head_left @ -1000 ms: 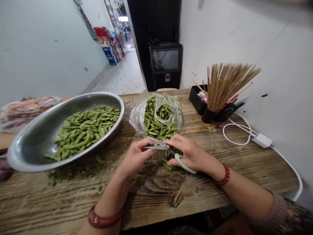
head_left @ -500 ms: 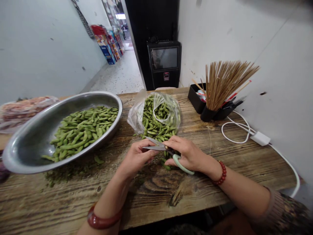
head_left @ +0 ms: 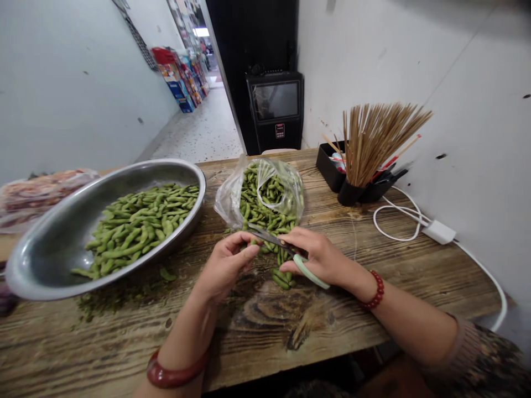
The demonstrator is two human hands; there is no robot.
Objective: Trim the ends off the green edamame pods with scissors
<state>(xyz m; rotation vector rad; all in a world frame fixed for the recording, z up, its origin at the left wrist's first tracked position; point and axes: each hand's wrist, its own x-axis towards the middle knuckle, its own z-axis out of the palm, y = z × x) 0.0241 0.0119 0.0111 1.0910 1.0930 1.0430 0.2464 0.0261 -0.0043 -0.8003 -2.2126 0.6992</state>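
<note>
My right hand [head_left: 317, 251] grips a pair of scissors [head_left: 305, 270] with pale green handles, their blades pointing left and nearly closed. The tips are just above the fingers of my left hand [head_left: 228, 262], which pinches a green soybean pod [head_left: 254, 242], mostly hidden by the fingers. Behind both hands lies an open clear plastic bag [head_left: 230, 196] with many pods [head_left: 257, 207] spilling toward me. A few loose pods [head_left: 282, 278] rest on the wood below the scissors. At left, a large steel bowl [head_left: 50, 265] holds a heap of pods [head_left: 136, 221].
Green trimmings [head_left: 112, 298] lie below the bowl on the wooden table [head_left: 332, 331]. A bag of pinkish food [head_left: 41, 190] sits far left. At right stand a black holder [head_left: 331, 171] with wooden skewers [head_left: 373, 143] and a white cable with an adapter [head_left: 440, 232].
The scissors' blades have gone from spread to nearly closed at my left fingertips. My hands stay in about the same place; the view has shifted slightly.
</note>
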